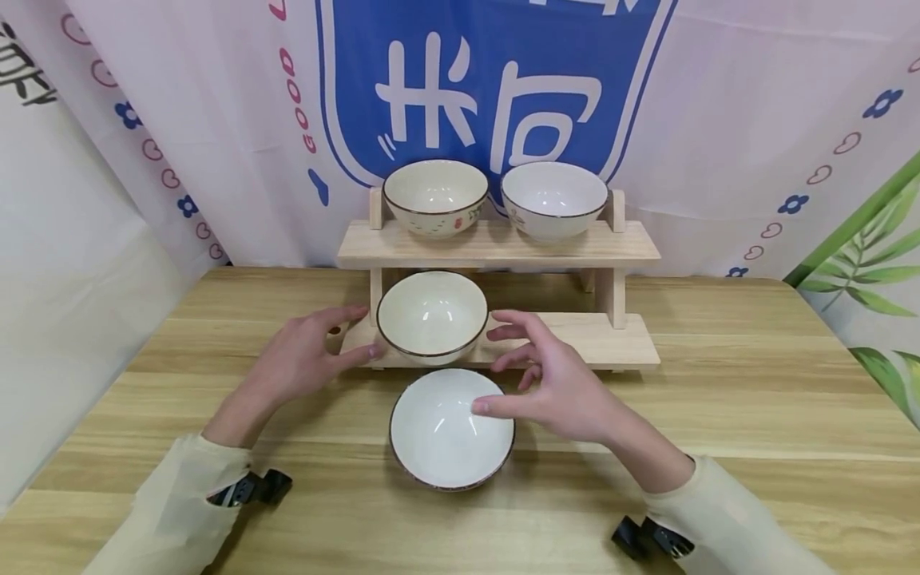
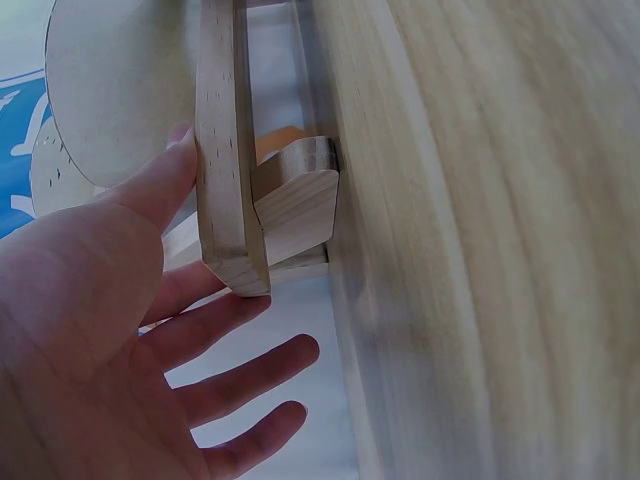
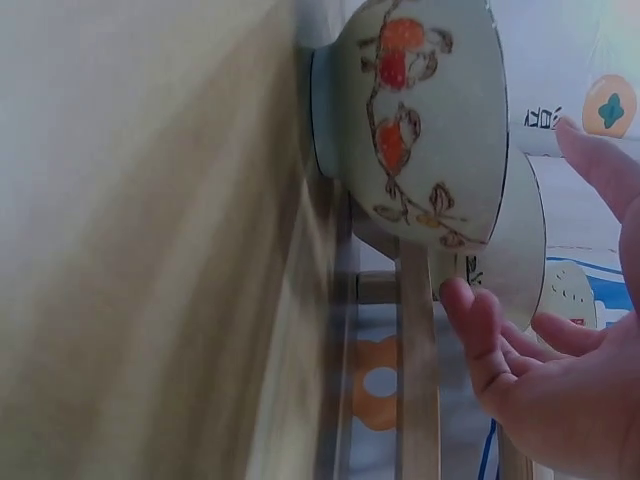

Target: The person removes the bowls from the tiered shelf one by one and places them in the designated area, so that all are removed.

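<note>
A cream bowl point(image 1: 433, 315) with a dark rim stands on the left part of the lower shelf of a two-tier wooden rack point(image 1: 604, 339). My left hand point(image 1: 305, 355) is at the rack's left end, fingers spread, its thumb by the bowl's left side. In the left wrist view, the thumb lies along the shelf board point(image 2: 225, 150). My right hand point(image 1: 557, 383) is right of the bowl with loosely bent fingers and holds nothing. Its thumb overlaps a white bowl point(image 1: 446, 439) on the table in front; the right wrist view shows red-orange fruit painted on this bowl point(image 3: 440, 130).
Two more bowls, a cream one point(image 1: 434, 196) and a white one point(image 1: 553, 200), stand side by side on the upper shelf. Behind the rack hangs a printed curtain point(image 1: 719, 120). The rack stands on a wood-grain table point(image 1: 755, 383).
</note>
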Tool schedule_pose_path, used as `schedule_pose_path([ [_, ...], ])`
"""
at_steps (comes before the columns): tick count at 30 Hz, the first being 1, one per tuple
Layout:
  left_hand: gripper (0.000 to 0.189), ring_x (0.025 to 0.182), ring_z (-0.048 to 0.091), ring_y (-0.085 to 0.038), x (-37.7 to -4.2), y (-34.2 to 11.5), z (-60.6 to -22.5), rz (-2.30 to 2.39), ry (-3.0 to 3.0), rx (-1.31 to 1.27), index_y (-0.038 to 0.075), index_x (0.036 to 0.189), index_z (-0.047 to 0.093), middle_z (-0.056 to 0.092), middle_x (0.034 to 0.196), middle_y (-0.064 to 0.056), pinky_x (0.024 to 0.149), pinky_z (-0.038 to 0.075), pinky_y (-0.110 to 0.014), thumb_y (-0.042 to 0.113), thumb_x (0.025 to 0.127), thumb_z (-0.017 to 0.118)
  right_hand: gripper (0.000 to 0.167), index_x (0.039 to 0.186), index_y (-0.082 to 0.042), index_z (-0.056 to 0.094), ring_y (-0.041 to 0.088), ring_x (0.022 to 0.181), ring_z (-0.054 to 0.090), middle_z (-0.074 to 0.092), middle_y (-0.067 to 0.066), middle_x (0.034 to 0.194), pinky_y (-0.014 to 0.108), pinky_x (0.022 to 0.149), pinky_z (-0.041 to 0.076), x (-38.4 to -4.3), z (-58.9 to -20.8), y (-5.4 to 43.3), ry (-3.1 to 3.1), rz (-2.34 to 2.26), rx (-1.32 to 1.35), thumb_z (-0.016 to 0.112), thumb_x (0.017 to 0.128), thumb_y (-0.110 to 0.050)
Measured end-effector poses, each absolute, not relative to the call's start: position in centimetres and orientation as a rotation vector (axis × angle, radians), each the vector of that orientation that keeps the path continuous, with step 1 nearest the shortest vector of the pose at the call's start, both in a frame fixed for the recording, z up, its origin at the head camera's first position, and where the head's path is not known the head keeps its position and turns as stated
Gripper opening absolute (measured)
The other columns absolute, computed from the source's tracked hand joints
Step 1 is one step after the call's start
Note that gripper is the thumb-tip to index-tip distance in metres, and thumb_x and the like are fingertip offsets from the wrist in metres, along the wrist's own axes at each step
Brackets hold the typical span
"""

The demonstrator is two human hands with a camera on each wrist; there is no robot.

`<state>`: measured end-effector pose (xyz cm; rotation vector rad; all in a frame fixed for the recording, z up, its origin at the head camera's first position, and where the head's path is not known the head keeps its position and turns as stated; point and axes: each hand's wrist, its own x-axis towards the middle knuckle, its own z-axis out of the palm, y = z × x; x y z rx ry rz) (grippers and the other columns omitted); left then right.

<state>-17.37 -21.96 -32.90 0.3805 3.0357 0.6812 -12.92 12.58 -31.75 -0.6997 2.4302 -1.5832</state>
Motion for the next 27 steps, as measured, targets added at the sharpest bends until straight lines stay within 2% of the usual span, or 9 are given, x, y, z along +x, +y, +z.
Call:
schedule_pose_path([
  [3,0.076,0.132,0.063,-0.047,-17.4,-22.0,-32.9,0.683,3.037,0.386,0.012,0.155,0.055,0.056,0.158,-0.019,0.107,0.052,-0.066,0.059,0.098,0.070,0.097,0.160,-0.016,0.038,0.027,0.120,0.069,0.059,0.009,0.150,0.040,0.086,0.058,-13.5,-31.5,12.4,2.460,-1.581,-0.685,0.094,0.082,-0.027],
  [9,0.077,0.131,0.064,-0.046,-17.5,-22.0,-32.9,0.681,3.042,0.398,0.012,0.155,0.055,0.056,0.157,-0.020,0.107,0.052,-0.066,0.060,0.097,0.070,0.100,0.161,-0.012,0.035,0.031,0.132,0.063,0.057,0.009,0.151,0.048,0.103,0.057,-14.7,-31.6,12.1,2.450,-1.605,-0.636,0.094,0.082,-0.025],
  [12,0.076,0.130,0.065,-0.046,-17.4,-22.0,-32.9,0.678,3.044,0.401,0.012,0.155,0.055,0.056,0.157,-0.020,0.106,0.052,-0.065,0.060,0.098,0.070,0.102,0.162,-0.012,0.034,0.032,0.134,0.061,0.055,0.010,0.153,0.048,0.108,0.055,-15.2,-31.8,12.0,2.439,-1.614,-0.605,0.094,0.081,-0.023],
  [18,0.077,0.130,0.065,-0.046,-17.3,-22.0,-33.0,0.687,3.048,0.407,0.013,0.155,0.056,0.058,0.156,-0.020,0.105,0.053,-0.065,0.062,0.097,0.070,0.107,0.165,-0.012,0.029,0.032,0.135,0.060,0.050,0.013,0.155,0.047,0.109,0.054,-15.9,-31.8,11.3,2.441,-1.595,-0.556,0.094,0.081,-0.026],
  [27,0.076,0.129,0.066,-0.046,-17.3,-22.0,-32.9,0.679,3.060,0.417,0.012,0.154,0.056,0.059,0.154,-0.020,0.105,0.053,-0.065,0.059,0.097,0.071,0.116,0.168,-0.013,0.022,0.030,0.133,0.057,0.049,0.012,0.156,0.045,0.112,0.051,-16.6,-31.6,9.8,2.439,-1.586,-0.547,0.095,0.079,-0.027],
])
